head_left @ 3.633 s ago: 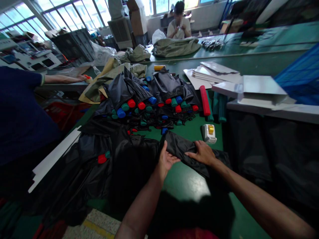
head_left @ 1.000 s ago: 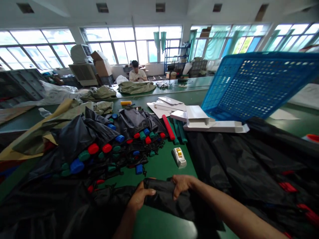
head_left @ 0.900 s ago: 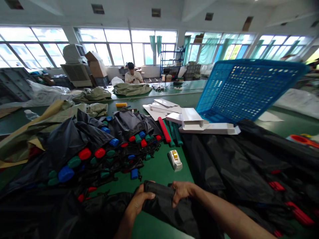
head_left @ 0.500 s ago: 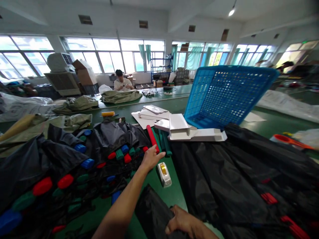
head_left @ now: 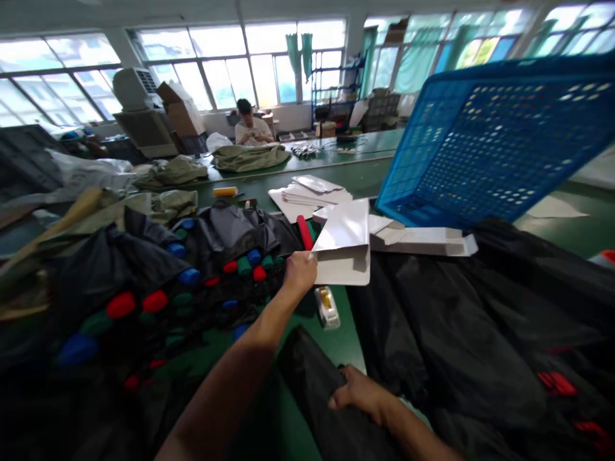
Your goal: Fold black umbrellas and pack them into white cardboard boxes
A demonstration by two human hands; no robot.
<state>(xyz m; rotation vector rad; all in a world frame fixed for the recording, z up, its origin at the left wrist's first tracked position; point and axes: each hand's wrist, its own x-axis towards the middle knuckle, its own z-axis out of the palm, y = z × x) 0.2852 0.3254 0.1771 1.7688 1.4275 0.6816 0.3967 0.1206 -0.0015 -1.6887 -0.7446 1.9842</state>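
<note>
My left hand (head_left: 298, 272) is stretched forward and pinches the corner of a flat white cardboard box (head_left: 344, 246), lifted off the stack of white cartons (head_left: 423, 240). My right hand (head_left: 361, 394) stays near me, closed on a folded black fabric bundle (head_left: 312, 384) lying on the green table (head_left: 343, 336). A small white tape dispenser (head_left: 327, 307) with a yellow roll sits just beyond the bundle, below the lifted box.
A heap of black fabric items with red, blue and green caps (head_left: 192, 282) fills the left. More black fabric (head_left: 471, 333) covers the right. A tilted blue plastic crate (head_left: 500, 141) stands behind the cartons. White sheets (head_left: 307, 192) lie farther back. A seated person (head_left: 250, 128) works far away.
My left hand let go of the black bundle, reached forward past the tape dispenser and took hold of a white box, which now is lifted. My right hand kept hold of the bundle.
</note>
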